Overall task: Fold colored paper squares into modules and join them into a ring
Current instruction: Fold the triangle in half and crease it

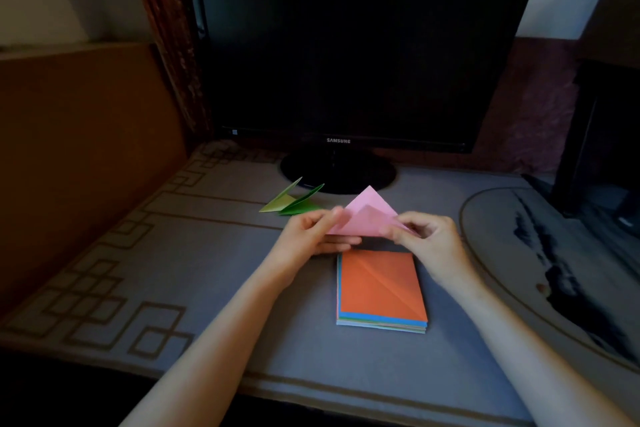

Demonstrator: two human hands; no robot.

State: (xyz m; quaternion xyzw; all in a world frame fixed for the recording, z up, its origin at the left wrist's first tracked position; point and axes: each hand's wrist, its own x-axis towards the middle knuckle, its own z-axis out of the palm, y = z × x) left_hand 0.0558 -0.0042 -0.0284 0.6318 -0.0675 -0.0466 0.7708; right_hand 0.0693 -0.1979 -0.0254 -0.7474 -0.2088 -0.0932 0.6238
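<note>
Between both hands' fingers (332,218): pink paper (367,215), pinched.

Two green modules (298,206) — one pink sheet (367,215), one stack of colored squares (381,291), one black monitor (346,45).

Dim in here, darkest at the corners. Soft light reaches the middle of the worktop (207,253); the pink paper (367,215) shows brightest. Lines bow at the edges; fingertips of the left hand (308,236) smear.

Monitor base (337,172) blocks rear; paper stack (381,288) centre.
</note>
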